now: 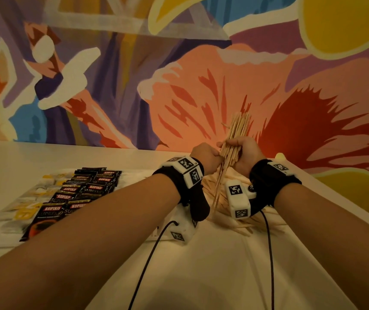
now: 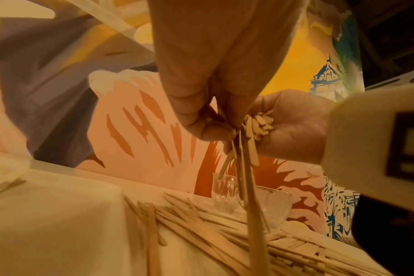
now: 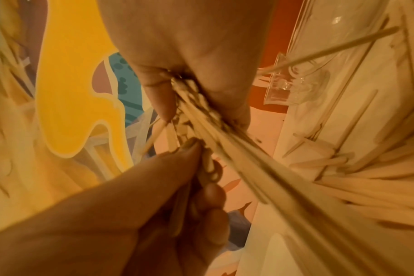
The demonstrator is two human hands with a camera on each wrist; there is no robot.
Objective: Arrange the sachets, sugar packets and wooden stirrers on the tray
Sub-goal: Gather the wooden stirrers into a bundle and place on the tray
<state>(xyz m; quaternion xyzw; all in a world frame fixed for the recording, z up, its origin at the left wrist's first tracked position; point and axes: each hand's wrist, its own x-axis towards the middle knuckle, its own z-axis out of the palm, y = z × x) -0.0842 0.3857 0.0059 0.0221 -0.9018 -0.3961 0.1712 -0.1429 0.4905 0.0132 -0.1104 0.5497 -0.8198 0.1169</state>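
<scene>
While both hands clamp the upright stirrer bundle (image 1: 235, 139), right hand (image 1: 245, 153) gripping and left hand (image 1: 208, 156) pinching, loose sticks could slip and scatter.

pale tan stirrers (image 1: 237, 135), black-and-red sachets (image 1: 71, 198), yellow packets (image 1: 26, 212)

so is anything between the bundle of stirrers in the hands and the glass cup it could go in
Nothing solid that these views show. The stirrer bundle is gripped by the right hand and pinched by the left hand above the loose stirrers; the glass cup stands just beyond, its mouth open.
</scene>
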